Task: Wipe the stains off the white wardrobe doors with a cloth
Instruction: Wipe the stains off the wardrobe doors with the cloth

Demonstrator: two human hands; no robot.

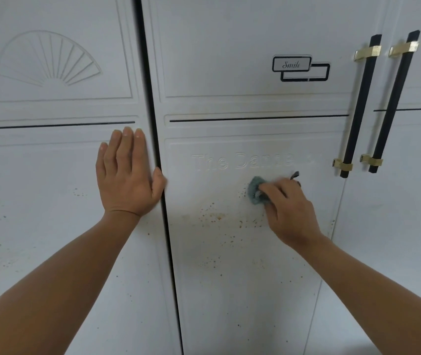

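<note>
My forearms (63, 278) fill the lower edge. The right grip (289, 211) pinches a small teal cloth (255, 190), wadded under the fingertips and pressed to the middle door (230, 316), just below its raised lettering. The cloth looks soft and light; hold it bunched. Brown stains (217, 216) lie just below-left of it. The left grip (127, 175) is spread flat on the left door (37, 201).

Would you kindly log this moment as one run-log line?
step: wipe | right hand: holds cloth on middle door | left hand: flat on left door | stains: specks below cloth
</note>
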